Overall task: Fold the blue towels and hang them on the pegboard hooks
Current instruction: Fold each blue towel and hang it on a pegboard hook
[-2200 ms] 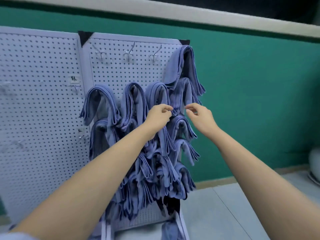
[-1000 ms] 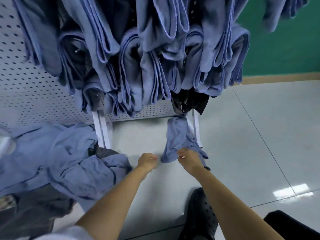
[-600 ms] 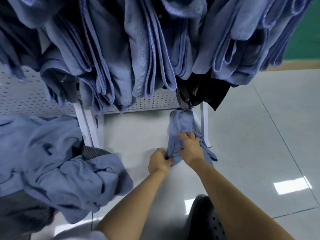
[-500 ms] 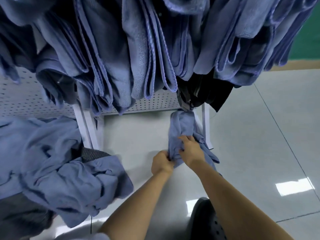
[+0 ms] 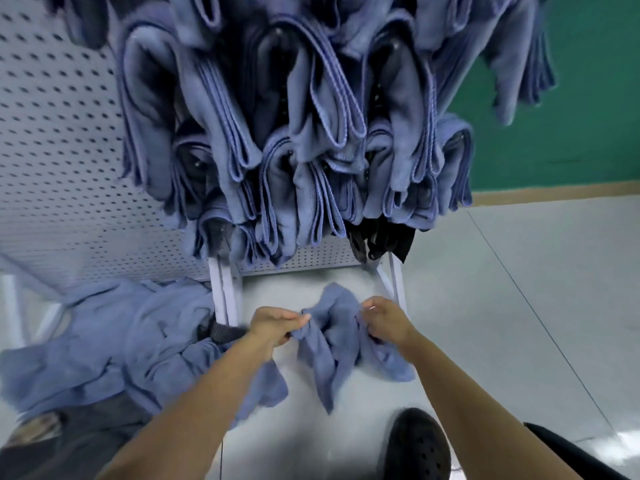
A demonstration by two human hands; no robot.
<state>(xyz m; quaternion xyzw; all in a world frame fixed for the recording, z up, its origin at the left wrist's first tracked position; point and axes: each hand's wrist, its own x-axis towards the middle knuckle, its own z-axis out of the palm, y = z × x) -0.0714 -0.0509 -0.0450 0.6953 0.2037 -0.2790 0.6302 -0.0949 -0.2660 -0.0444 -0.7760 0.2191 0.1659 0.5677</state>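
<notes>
A crumpled blue towel [image 5: 332, 344] hangs between my two hands above the pale floor, just in front of the pegboard's foot. My left hand [image 5: 273, 323] pinches its left edge and my right hand [image 5: 384, 320] grips its right edge, with the cloth sagging between them. Several folded blue towels [image 5: 311, 133] hang in dense rows on the white pegboard [image 5: 59, 161] above. The hooks are hidden under the cloth.
A heap of loose blue towels [image 5: 114, 344] lies at the left over a grey bin. White stand legs [image 5: 225, 292] rise beside it. My black perforated shoe [image 5: 419, 445] is at the bottom. A green wall [image 5: 571, 150] stands to the right.
The view dropped from the pegboard's top to the floor. Both hands took hold of the towel lying by the stand leg, lifted it and drew its edges apart.
</notes>
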